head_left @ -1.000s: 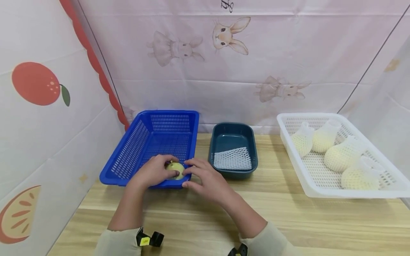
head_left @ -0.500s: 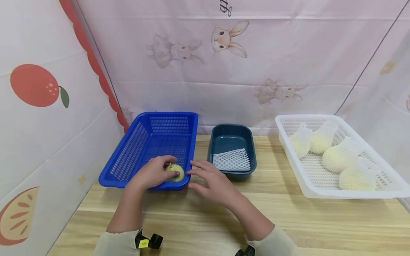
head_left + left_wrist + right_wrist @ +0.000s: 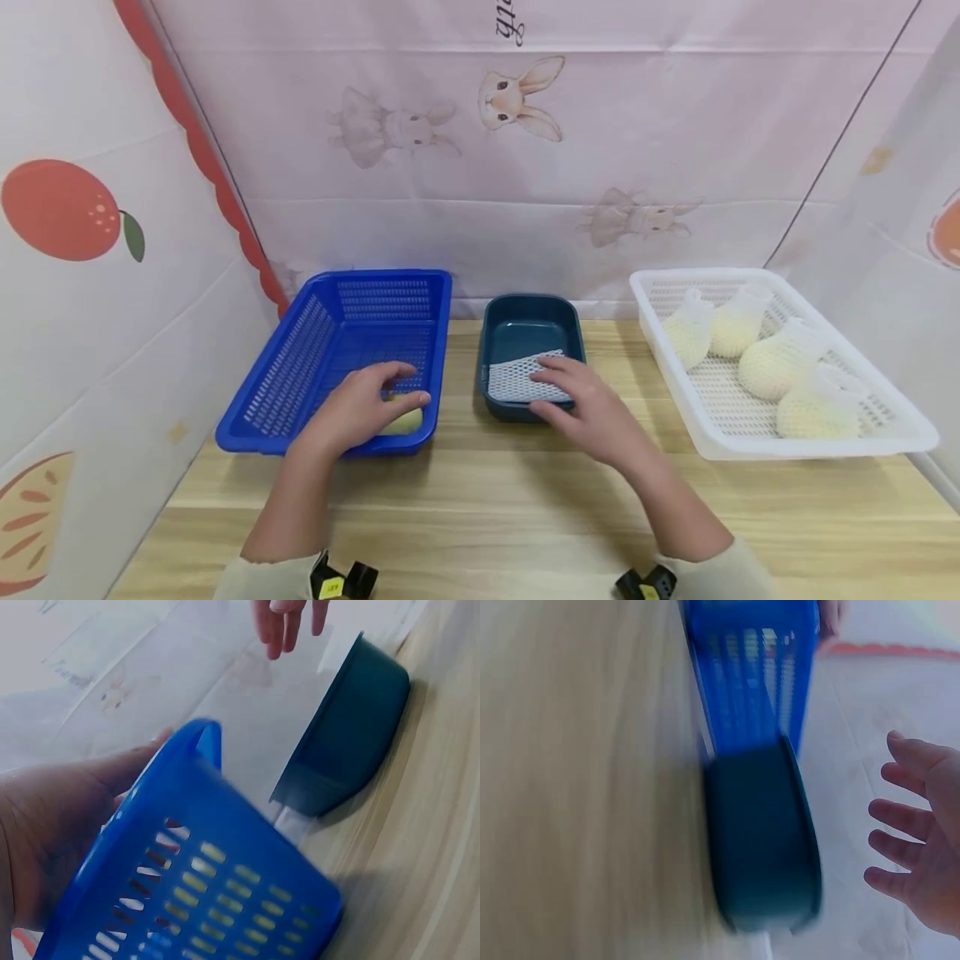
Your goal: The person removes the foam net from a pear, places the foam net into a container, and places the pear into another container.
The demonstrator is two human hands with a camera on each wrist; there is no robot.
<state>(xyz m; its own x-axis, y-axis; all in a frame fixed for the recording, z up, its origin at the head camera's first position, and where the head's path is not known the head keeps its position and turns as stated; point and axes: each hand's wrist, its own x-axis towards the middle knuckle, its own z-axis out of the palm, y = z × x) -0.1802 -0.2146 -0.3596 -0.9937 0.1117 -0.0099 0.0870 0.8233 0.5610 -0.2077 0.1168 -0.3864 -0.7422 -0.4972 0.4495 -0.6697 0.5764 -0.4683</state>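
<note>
A yellow-green pear [image 3: 405, 422] lies in the near right corner of the blue basket [image 3: 382, 327], partly hidden by my left hand [image 3: 358, 410]. That hand hovers at the near rim, thumb and fingers spread apart above the fruit. In the left wrist view the basket's slotted wall hides much of the hand. My right hand [image 3: 596, 415] hangs over the near right edge of the dark teal tray [image 3: 528, 321], fingers loosely bent and holding nothing. Beneath its fingertips in the head view, a flat white foam net [image 3: 521, 379] lies in the tray.
On the right stands a white basket [image 3: 697, 425] with several pale fruits [image 3: 776, 367] in foam nets. The wooden table [image 3: 487, 500] backs onto a pink curtain [image 3: 435, 233] printed with rabbits. A printed white sheet [image 3: 150, 350] borders the left side.
My right hand has left the pear and the blue basket's corner, moving right to the teal tray. The pear sits lower in the corner, and my left hand has loosened above it.
</note>
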